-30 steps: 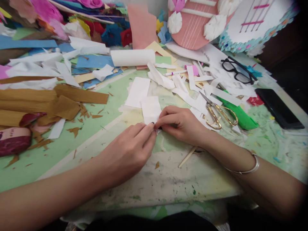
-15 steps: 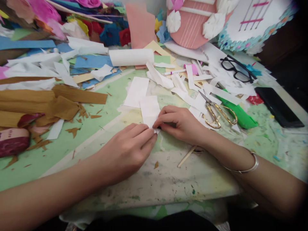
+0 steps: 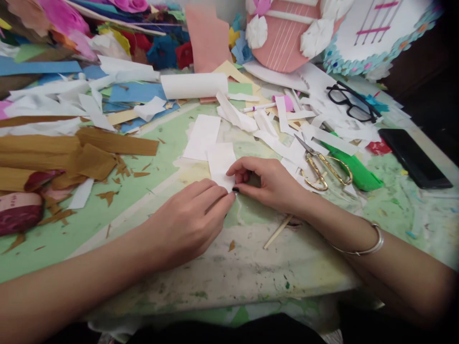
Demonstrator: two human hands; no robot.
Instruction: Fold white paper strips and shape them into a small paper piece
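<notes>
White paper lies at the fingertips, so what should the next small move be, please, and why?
Perhaps the right hand should pinch the white paper at the near end: that hand's thumb and forefinger stand apart there, while the left hand is at that end too.

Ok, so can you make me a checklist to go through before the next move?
1. Both hands at the paper: ok. The left hand and right hand meet at the near end of a white paper piece.
2. Paper pinched firmly: cannot tell. The fingers hide that end.
3. Scissors out of both hands: ok. They lie to the right of the right hand.
4. Wooden stick clear of the right wrist: cannot tell. Its far end is very close to it.
5. Table tidy: not ok. Brown scraps and white strips are scattered about.
</notes>
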